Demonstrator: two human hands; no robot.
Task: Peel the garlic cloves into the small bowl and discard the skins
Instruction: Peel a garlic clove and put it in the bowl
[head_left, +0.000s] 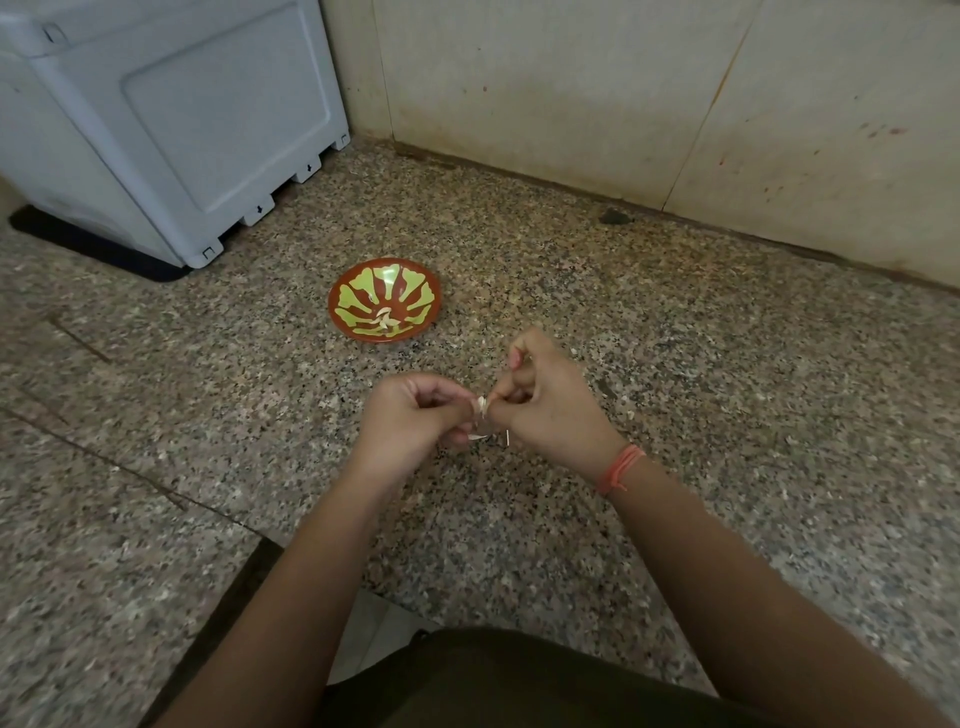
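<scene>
A small red bowl (385, 270) with a green leaf pattern sits on the speckled granite counter, a few peeled garlic cloves (385, 320) lying at its bottom. Nearer to me, my left hand (410, 421) and my right hand (545, 400) meet over the counter and both pinch one pale garlic clove (482, 405) between their fingertips. A loose bit of white skin (477, 437) hangs just below the clove. An orange thread band circles my right wrist.
A grey plastic appliance (171, 124) stands on a black mat at the back left. A beige tiled wall (649, 93) runs along the counter's far edge. A small dark spot (614, 216) lies near the wall. The counter's front edge drops off at bottom left.
</scene>
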